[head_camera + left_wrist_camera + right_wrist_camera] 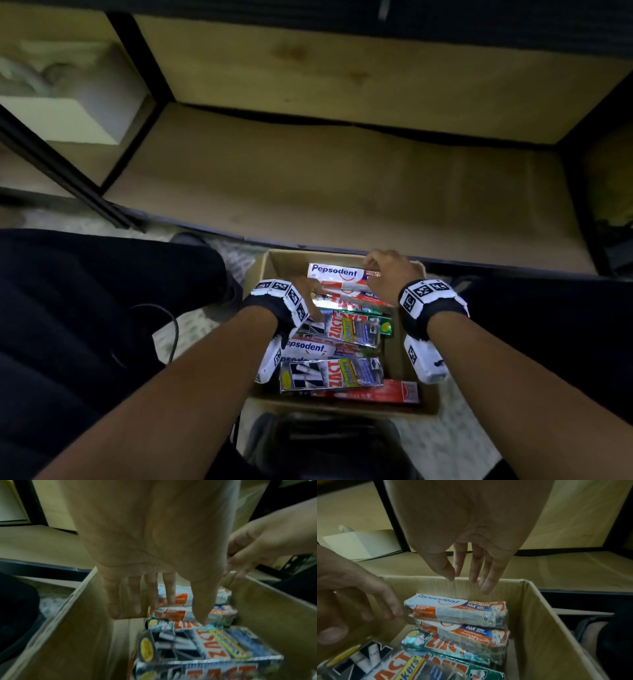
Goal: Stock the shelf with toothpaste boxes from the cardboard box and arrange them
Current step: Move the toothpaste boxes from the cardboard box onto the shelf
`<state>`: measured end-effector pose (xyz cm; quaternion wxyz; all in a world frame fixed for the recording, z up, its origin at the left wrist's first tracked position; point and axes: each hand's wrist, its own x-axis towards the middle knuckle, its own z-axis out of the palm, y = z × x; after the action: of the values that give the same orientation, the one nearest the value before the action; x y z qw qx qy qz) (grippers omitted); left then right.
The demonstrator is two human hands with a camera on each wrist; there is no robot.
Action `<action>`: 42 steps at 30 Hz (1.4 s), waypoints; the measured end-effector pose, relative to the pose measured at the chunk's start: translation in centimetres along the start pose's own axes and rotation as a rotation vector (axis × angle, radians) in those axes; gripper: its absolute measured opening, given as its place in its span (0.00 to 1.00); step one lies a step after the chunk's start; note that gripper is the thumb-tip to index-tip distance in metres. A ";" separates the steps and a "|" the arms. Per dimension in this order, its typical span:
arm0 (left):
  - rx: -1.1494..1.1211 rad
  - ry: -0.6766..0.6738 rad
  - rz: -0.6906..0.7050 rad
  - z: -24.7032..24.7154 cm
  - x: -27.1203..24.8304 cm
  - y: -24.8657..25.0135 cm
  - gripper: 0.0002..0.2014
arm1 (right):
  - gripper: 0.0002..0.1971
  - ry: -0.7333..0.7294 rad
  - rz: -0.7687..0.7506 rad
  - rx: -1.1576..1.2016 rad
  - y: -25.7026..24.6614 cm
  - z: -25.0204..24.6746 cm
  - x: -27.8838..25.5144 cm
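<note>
A wooden shelf (pixel 342 192) stands beyond both hands. Below them, a cardboard box (pixel 399 356) holds toothpaste boxes (pixel 330 375). The right hand (pixel 387 274) and left hand (pixel 310 291) hover over a Pepsodent box (pixel 334 271), each grip loosely spread, holding nothing.

Both forearms bare, extended forward and down from the near edge, roughly parallel, well apart. Each wrist strapped with a dark band carrying white blocks printed with black-and-white markers.

Left hand (pixel 301 291) at left, palm down, fingers (pixel 169 593) straight and slightly spread, pointing downward; thumb set apart from them. Nothing gripped.

Right hand (pixel 387 274) farther and to the right, back uppermost, knuckles bent in the head view. In the right wrist view, fingers (pixel 488 577) extended and loose, thumb close beside the index finger, nothing held between them.
</note>
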<state>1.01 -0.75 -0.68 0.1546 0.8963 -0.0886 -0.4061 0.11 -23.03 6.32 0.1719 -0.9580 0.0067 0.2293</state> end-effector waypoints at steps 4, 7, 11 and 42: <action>-0.051 -0.015 0.061 1.6 0.0 -0.5 0.39 | 0.17 -0.023 0.001 -0.018 0.1 2.1 1.2; -0.051 -0.047 0.087 2.8 0.4 -0.8 0.40 | 0.22 -0.052 0.001 -0.070 0.4 3.8 1.6; -0.113 -0.028 0.137 4.2 0.7 -1.2 0.40 | 0.26 -0.017 -0.024 -0.128 1.2 5.5 2.0; -0.124 0.038 0.038 3.0 -4.1 -2.0 0.24 | 0.32 -0.055 0.309 0.112 2.9 7.0 -2.1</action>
<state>-3.84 1.67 -0.34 0.2193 0.8907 -0.0770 -0.3906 -5.10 -23.61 0.48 0.1877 -0.9279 0.1623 0.2784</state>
